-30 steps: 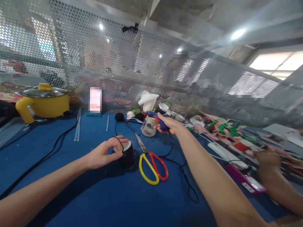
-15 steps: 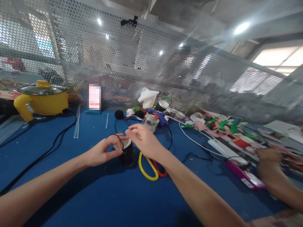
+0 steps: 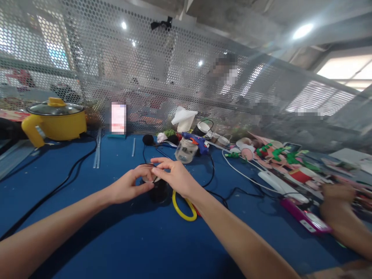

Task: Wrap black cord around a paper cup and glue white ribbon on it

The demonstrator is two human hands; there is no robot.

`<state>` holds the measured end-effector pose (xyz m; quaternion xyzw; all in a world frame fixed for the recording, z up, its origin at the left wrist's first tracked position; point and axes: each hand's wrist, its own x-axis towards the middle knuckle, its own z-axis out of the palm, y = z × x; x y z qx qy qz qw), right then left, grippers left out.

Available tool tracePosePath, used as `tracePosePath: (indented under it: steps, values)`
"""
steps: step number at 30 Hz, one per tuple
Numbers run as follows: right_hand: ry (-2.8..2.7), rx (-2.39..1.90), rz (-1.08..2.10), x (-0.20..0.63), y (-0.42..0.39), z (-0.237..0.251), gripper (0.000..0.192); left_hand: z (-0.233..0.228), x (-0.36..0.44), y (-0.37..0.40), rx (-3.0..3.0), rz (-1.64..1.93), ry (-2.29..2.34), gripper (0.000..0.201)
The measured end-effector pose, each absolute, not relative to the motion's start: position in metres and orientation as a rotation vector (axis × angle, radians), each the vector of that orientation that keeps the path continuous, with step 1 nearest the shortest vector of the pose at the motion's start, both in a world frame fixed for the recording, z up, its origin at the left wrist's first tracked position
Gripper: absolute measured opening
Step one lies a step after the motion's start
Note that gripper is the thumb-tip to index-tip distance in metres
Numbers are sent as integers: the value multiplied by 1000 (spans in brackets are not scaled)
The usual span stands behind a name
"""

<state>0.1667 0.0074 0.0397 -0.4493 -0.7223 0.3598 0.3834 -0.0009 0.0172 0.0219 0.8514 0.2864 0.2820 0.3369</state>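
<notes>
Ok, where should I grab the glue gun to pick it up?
Take the glue gun by its blue handle, coming from the right. It lies across the glass jar with its nozzle pointing left, and its black cord trails toward you, so keep clear of that.

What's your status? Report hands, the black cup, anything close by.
Left hand and right hand both on black cup. Scissors touching right wrist. Glue gun parked behind.

Bright overhead glare, warped blurry edges.
</notes>
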Motion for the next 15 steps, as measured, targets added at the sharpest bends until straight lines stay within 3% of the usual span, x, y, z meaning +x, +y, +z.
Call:
tracePosePath:
  steps: [7,15]
  values:
    - [-1634,-1087,858,180,-2,39,15,17,-4,22,1996,732,740,13]
    - [-1556,-1181,878,192,-16,31,16,21,-2,19,1822,701,687,21]
